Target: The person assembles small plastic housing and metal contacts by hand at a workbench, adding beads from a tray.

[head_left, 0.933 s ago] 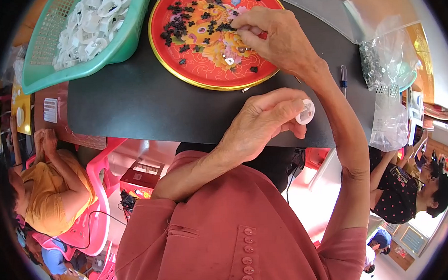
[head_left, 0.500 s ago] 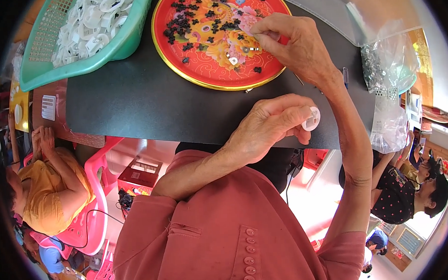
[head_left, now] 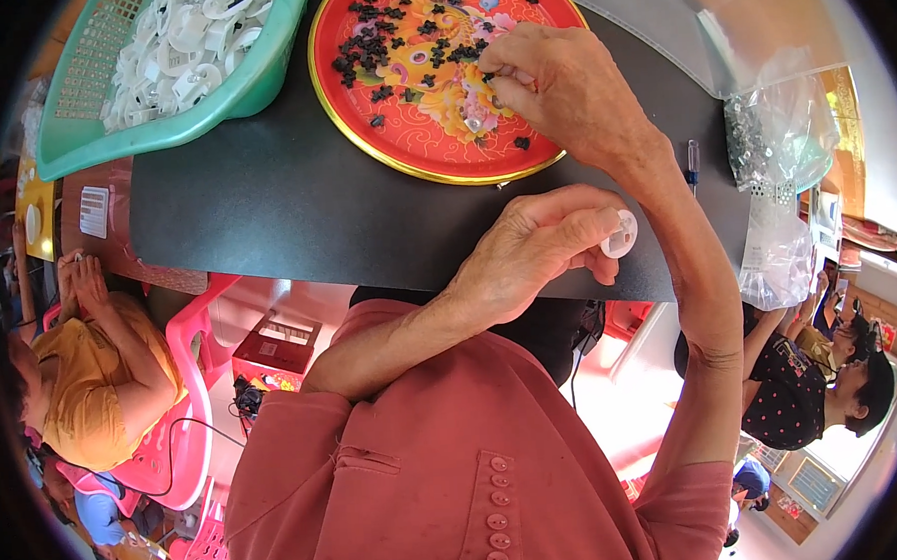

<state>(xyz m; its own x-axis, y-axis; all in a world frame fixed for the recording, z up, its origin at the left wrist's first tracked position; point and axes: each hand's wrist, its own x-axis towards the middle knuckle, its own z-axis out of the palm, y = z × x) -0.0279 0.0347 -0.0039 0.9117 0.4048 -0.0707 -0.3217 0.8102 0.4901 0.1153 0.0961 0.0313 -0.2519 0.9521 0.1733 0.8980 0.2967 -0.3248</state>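
Note:
Between the thumb and fingers of my left hand [head_left: 542, 246] is a small round white plastic part [head_left: 620, 234], held near the table's front edge. My right hand [head_left: 570, 89] reaches over the right side of a red round tray [head_left: 403, 152] with a gold rim and a flower pattern. Its thumb and forefinger come together close to the small black plastic pieces [head_left: 364, 53] scattered on the tray. Whether a piece is pinched there is too small to make out. A little pale part [head_left: 474, 125] lies on the tray beneath that hand.
A green basket [head_left: 162, 142] heaped with white plastic parts [head_left: 184, 56] stands at the left. Right of the tray lie a screwdriver [head_left: 693, 164] and a clear bag [head_left: 778, 145] of small parts. A clear plastic bin [head_left: 658, 31] is behind. Other people sit at both sides.
My right hand has shifted left over the tray, toward the black pieces. The left hand with the white part has barely moved.

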